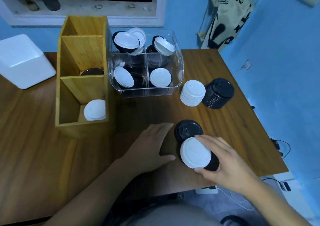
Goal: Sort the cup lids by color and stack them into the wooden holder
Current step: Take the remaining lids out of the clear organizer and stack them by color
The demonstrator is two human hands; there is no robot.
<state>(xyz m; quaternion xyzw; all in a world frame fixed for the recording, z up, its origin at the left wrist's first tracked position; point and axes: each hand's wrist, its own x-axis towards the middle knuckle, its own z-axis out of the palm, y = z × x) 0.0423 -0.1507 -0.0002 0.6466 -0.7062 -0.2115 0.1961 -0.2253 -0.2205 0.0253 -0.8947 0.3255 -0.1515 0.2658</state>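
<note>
Right of the clear bin (147, 93), white stack (192, 93) sits beside black stack (218, 93).

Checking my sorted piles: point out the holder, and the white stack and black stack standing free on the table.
holder (79, 128), head view, front wall.
white stack (193, 89), head view, top lid.
black stack (220, 87), head view, top lid.

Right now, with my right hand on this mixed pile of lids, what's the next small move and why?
Probably peel the round white plastic lid off the top with your left hand. Your right hand grips it together with the black plastic lids under it, so the colours are mixed, and the left hand lies open on the wooden table right beside them.
</note>
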